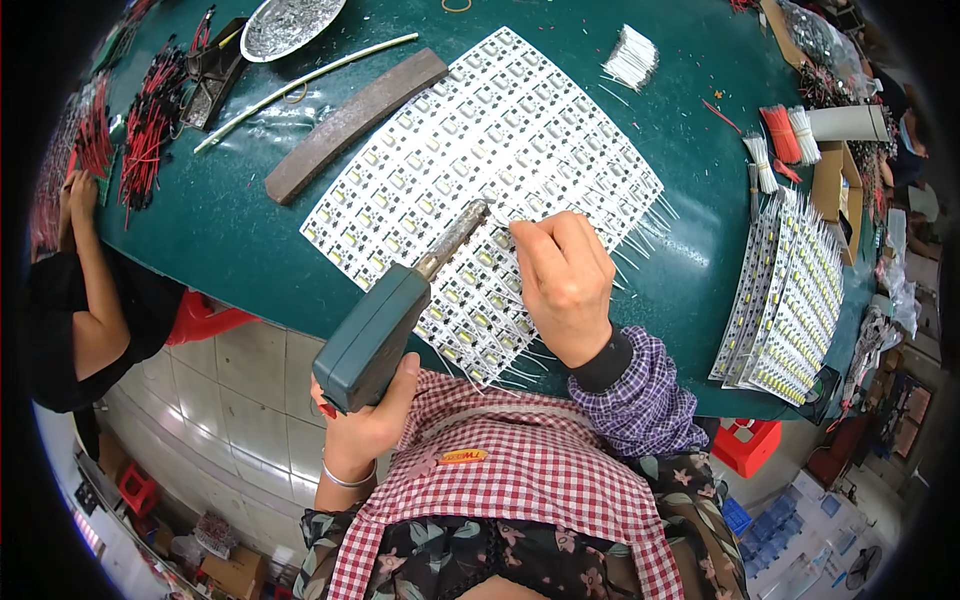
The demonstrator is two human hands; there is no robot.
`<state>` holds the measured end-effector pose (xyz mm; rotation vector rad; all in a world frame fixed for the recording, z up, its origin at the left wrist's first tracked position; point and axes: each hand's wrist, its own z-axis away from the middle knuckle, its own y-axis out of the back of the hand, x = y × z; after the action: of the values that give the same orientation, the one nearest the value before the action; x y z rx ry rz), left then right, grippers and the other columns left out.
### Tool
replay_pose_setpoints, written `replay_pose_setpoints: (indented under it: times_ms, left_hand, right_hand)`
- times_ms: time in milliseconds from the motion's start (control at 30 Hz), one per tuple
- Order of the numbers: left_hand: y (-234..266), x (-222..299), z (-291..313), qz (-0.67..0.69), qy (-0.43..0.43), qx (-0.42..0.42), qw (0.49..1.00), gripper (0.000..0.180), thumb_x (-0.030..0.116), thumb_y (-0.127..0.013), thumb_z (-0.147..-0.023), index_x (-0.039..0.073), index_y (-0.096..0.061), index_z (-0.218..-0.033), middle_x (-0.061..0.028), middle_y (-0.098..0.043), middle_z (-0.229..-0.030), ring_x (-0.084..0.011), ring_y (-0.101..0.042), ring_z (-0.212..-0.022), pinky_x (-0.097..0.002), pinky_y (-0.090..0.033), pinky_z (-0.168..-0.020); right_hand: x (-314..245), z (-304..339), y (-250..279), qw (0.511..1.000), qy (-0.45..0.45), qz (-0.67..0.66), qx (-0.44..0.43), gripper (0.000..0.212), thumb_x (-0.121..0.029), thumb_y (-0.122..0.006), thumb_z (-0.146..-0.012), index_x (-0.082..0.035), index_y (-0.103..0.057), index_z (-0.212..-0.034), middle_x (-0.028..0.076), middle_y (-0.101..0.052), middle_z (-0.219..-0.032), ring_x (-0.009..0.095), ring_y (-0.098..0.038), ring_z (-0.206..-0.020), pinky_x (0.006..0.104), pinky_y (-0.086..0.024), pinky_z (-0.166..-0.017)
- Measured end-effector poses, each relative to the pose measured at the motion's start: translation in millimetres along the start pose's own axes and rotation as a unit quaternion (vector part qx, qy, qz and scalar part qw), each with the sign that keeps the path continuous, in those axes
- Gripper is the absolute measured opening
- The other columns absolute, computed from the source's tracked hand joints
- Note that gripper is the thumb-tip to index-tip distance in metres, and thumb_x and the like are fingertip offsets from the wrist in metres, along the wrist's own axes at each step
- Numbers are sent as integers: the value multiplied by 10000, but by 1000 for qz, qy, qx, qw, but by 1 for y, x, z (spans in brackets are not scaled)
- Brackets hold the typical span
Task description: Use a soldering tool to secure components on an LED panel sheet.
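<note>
Head view: a green table (250, 235), curved by the lens, fills most of what we see, with a pale tiled floor (240, 400) below it. At the far side sit a dish (290, 25) of bright bits, a pale rod (300, 92) and a loose bunch of white wires (631, 57). Red wires (155, 150) lie in heaps to the left. On the right we note a stack (790, 295) of boards, a red bundle (781, 135) and an open box (838, 190). One red stool (748, 447) stands under the right edge. A co-worker's arm (95, 290) reaches in at far left.

Centre: a white sheet (480, 130) of small boards lies cornerwise on the table, a brown bar (355, 125) along its upper left edge. Thin white wires stick out from its right and lower edges.

Left hand (372, 425) is wrapped round a green soldering iron (375, 335), its metal tip over the middle of the sheet. Right hand (570, 285) is nearly closed, thumb and forefinger pinched just beside that tip.

We cannot tell for certain what the pinch holds; perhaps a thin wire. The iron's body covers part of the left fingers, and the right hand hides some boards. The rim is dark and cluttered.
</note>
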<state>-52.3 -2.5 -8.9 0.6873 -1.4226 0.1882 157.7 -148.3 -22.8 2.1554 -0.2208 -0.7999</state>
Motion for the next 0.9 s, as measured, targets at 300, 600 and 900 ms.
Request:
replay_pose_setpoints:
  times_ms: [300, 600, 900]
  left_hand:
    - [-6, 14, -8, -11, 44, 35, 998, 208, -7, -798, -799, -20, -732, -996, -81, -737, -840, -174, -681, -631, -303, -531, -602]
    - [-11, 11, -10, 13, 28, 31, 999, 232, -35, -793, -798, -25, -719, -1018, -82, -751, -888, -148, -691, -677, -277, -539, -650]
    - [-4, 2, -7, -53, -51, -16, 997, 297, -108, -711, -873, -56, -674, -1163, -71, -704, -946, -97, -601, -642, -253, -472, -538]
  right_hand:
    - [0, 0, 0, 1000, 2, 3, 0, 262, 79, -711, -771, 7, -672, -1020, 93, -533, -840, 263, -558, -764, 373, -483, -646]
    - [0, 1, -2, 1000, 8, 12, 4, 259, 70, -707, -773, 12, -671, -1022, 90, -517, -833, 257, -552, -754, 367, -477, -625]
    - [0, 3, -3, 1000, 12, 15, 4, 256, 72, -688, -774, 6, -672, -1021, 92, -511, -832, 254, -549, -750, 365, -475, -610]
